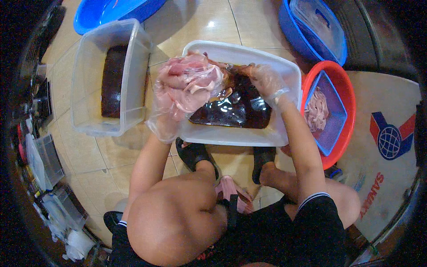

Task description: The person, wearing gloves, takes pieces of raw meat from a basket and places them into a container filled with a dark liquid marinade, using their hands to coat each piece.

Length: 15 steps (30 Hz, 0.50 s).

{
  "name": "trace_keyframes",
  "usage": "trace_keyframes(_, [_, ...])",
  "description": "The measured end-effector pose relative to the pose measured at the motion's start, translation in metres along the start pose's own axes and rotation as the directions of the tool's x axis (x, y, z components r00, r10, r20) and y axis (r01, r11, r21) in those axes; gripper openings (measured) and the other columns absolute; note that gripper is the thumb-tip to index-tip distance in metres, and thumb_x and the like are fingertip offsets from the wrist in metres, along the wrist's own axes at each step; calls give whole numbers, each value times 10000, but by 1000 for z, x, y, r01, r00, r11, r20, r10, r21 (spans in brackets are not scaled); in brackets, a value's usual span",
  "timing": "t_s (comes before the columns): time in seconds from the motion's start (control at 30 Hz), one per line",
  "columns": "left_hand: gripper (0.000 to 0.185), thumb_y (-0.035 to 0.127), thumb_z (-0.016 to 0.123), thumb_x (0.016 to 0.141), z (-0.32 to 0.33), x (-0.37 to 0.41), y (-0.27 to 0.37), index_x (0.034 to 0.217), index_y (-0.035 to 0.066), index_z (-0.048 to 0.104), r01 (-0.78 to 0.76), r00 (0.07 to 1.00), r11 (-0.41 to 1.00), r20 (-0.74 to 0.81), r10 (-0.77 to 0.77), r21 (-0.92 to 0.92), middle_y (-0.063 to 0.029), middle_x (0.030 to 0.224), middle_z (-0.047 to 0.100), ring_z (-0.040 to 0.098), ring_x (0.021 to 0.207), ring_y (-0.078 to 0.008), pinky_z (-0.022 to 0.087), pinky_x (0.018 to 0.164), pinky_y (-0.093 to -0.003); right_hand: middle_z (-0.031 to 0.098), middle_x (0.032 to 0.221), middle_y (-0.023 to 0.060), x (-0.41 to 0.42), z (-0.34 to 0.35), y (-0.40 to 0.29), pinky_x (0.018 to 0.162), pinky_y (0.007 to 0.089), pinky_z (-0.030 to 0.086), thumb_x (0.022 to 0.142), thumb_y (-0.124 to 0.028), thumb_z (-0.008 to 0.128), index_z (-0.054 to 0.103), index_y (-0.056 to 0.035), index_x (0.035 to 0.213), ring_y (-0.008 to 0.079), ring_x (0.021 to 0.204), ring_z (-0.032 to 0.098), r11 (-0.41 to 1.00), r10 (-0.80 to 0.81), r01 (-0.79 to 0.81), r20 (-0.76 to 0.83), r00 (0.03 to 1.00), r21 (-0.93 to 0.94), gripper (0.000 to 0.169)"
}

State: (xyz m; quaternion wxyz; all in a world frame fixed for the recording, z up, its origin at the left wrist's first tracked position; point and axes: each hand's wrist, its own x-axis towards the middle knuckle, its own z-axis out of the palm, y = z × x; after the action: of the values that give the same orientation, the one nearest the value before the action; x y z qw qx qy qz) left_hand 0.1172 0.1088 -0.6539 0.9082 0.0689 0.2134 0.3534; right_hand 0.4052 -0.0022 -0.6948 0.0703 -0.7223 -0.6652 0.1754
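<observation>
My left hand (165, 115), in a clear plastic glove, holds up a pile of raw pale-pink meat slices (191, 83) over the left side of a white plastic tub (233, 138). Dark brown liquid (233, 110) covers the tub's bottom. My right hand (268, 80), gloved the same way, is over the tub's right side. Its fingertips pinch the end of a brown-stained meat strip (230, 66), which stretches left toward the pile. Brown-coated meat hangs beside the pale slices; the palm under the pile is hidden.
On the left stands a clear plastic bin (90, 86) holding dark liquid, with a blue basin (100, 16) behind it. A red basin (347, 83) at right holds a blue basket (328, 142) of sliced meat (317, 110). Beyond it is a blue tub (290, 36) with a clear lid (317, 16).
</observation>
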Motion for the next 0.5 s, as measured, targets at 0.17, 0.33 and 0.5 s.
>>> trace_keyframes(0.17, [452,374,573,973,-2,2,-2,1313,77,547,21,996,991,90,-10,-133,-132,1382,561,560,1260,-327,436,1110,-493,665,1115,236,-16,23,-1,951,481,484,867,-15,546,629,-62,1226,418,1078,617,974,43,-51,41,998,221,372])
trace_keyframes(0.33, [427,376,575,975,-27,1,27,1313,116,576,-10,970,957,230,80,-291,-112,1413,548,553,1274,-328,436,1107,-505,711,847,206,-1,13,-25,706,448,550,918,-107,554,723,-38,954,310,753,701,773,262,-395,317,912,496,186])
trace_keyframes(0.5, [448,409,548,980,1,-12,44,1342,145,563,-128,983,992,132,125,12,-126,1409,553,563,1258,-370,512,1001,-577,711,826,175,18,3,-74,723,437,545,976,-131,518,710,-41,970,282,784,703,675,-17,-173,249,968,718,212])
